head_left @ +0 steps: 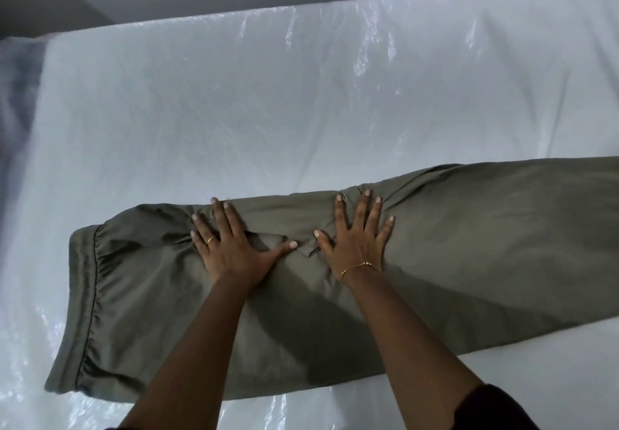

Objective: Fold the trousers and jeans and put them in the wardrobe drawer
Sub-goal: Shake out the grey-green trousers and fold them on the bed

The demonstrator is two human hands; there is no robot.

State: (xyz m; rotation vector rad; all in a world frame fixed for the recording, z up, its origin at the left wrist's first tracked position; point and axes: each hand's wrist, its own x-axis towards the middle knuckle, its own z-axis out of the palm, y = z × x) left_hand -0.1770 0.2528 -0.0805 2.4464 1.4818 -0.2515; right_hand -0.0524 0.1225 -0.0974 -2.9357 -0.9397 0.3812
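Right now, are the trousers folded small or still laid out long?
Laid out long. The trousers stretch from the waistband at the left past the right edge; both hands press flat on them.

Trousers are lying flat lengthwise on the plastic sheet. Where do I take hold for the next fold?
Probably the elastic waistband at the left end of the olive trousers: pinch its two corners from the left. It is the only end in view, thick and gathered; the legs run off frame to the right. The left hand and right hand press flat mid-garment.
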